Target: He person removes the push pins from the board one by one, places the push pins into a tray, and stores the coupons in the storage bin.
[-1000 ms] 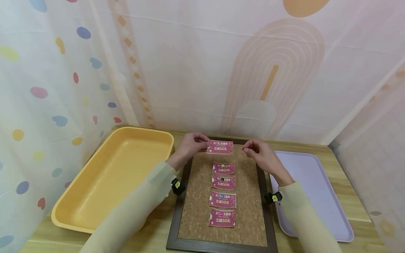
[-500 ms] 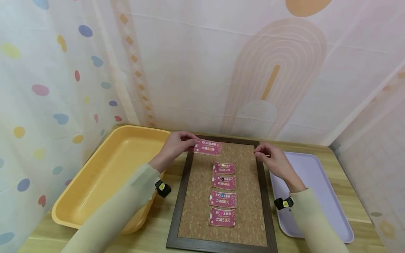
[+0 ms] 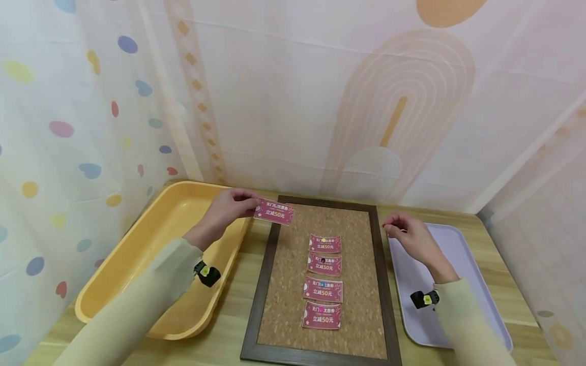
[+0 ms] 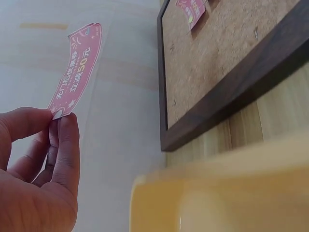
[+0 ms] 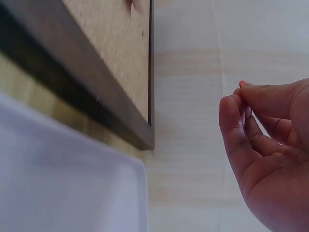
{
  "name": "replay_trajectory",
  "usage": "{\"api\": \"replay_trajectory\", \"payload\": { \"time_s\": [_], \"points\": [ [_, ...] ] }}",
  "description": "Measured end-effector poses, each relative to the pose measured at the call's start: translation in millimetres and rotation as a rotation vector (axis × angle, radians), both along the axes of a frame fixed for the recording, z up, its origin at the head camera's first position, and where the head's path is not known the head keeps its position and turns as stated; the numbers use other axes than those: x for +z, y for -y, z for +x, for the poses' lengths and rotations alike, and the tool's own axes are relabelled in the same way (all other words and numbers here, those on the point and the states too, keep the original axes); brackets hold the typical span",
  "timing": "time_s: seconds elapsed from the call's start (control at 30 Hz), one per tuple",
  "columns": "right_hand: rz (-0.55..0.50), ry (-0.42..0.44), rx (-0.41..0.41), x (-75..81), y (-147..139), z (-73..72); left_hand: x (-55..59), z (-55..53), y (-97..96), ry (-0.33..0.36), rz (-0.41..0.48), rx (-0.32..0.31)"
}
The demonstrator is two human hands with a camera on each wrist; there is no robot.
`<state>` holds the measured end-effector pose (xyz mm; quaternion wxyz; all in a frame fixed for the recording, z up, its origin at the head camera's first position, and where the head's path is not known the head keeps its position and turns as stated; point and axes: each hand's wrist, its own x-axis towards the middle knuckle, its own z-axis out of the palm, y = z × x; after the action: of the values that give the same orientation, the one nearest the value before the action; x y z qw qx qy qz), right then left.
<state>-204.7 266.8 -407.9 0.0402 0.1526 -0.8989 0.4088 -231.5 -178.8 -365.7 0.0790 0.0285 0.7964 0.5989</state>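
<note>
My left hand (image 3: pixel 224 211) pinches the left end of a pink paper coupon (image 3: pixel 274 211) between thumb and fingers. The coupon hangs in the air over the cork board's upper left edge and bends slightly in the left wrist view. Just right of the board, my right hand (image 3: pixel 412 241) holds a tiny red push pin (image 5: pixel 242 83) at its fingertips, mostly hidden by them. On the framed cork board (image 3: pixel 359 290) several matching coupons (image 3: pixel 324 265) sit in a column. Each bears a coloured pin, such as the yellow pin (image 3: pixel 323 240) on the top one.
A deep yellow tray (image 3: pixel 208 317) stands left of the board, beneath my left forearm. To the right lies a shallow lilac tray (image 3: pixel 446 239), partly under my right arm. Both rest on a wooden table (image 3: pixel 492 254), with a patterned curtain (image 3: pixel 293 101) behind.
My left hand has carried the coupon leftward from the board's top to its upper left edge. My right hand has moved right, away from the board, still pinching the pin.
</note>
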Motion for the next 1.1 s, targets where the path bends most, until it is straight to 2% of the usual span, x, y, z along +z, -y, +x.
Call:
{"api": "replay_trajectory", "payload": {
  "time_s": [0.23, 0.53, 0.73, 0.97, 1.1],
  "points": [
    [0.011, 0.039, -0.025, 1.9, -15.7, -1.7, 3.4, -0.1, 25.6, 0.008, 0.026, 0.019],
    [0.063, 0.093, -0.049, -10.9, -38.3, -4.6, -11.9, 0.3, 60.6, -0.007, -0.022, 0.026],
    [0.073, 0.118, -0.047, -18.8, -50.1, -6.4, -22.0, -2.8, 89.3, -0.007, 0.023, 0.034],
    [0.071, 0.128, -0.038, -27.8, -61.8, -9.4, -26.8, -5.8, 110.7, 0.036, 0.002, 0.064],
    [0.053, 0.140, -0.016, -31.5, -66.2, -11.7, -31.7, -7.4, 118.7, 0.049, 0.024, 0.071]
  ]
}}
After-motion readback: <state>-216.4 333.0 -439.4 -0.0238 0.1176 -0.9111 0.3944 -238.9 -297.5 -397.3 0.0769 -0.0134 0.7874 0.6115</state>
